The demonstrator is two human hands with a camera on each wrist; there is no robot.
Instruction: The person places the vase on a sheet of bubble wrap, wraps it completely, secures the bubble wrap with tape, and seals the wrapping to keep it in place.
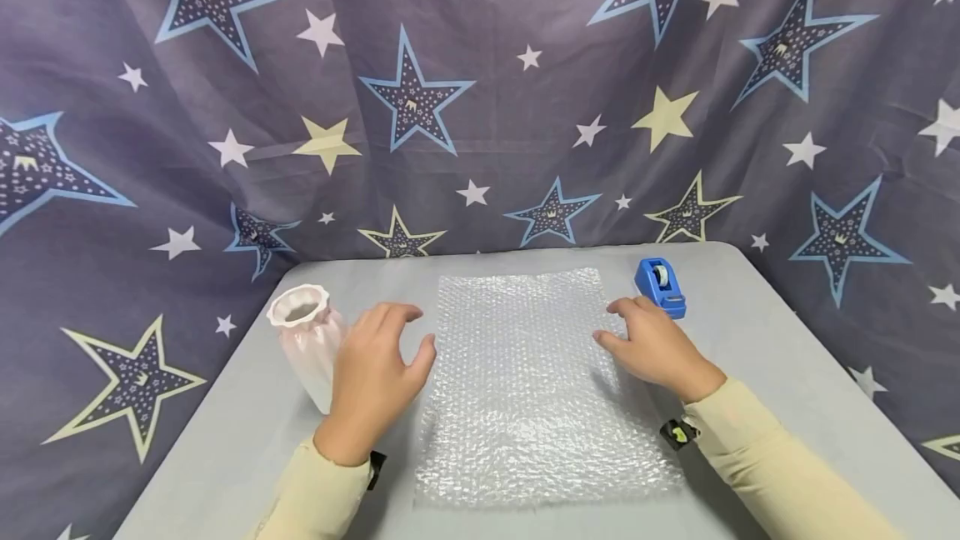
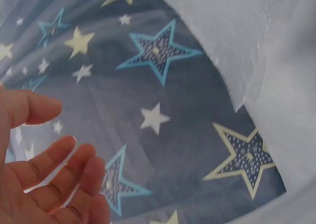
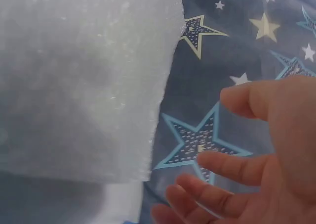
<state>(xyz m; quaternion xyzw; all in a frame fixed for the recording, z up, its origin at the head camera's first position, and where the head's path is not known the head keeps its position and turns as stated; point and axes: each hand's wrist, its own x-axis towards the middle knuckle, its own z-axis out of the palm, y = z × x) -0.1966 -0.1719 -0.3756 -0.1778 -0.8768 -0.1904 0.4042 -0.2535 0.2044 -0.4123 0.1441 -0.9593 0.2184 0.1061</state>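
A sheet of bubble wrap [image 1: 525, 390] lies flat over the middle of the table. My left hand [image 1: 378, 377] hovers off its left edge, fingers loosely bent, thumb apart, nothing held. On the opposite side my right hand [image 1: 656, 348] is over the sheet's right edge, also holding nothing, with thumb and fingers spread apart. Left of the left hand stands an upright pale pink vase [image 1: 311, 348] with a scalloped rim, partly covered by that hand. Both wrist views show relaxed fingers [image 3: 232, 169] with a bubble wrap edge [image 2: 232, 61] beyond.
A blue tape dispenser [image 1: 660, 286] sits at the back right of the grey table [image 1: 757, 332], just behind the right hand. A dark curtain with stars [image 1: 480, 107] hangs right behind the table and along both sides.
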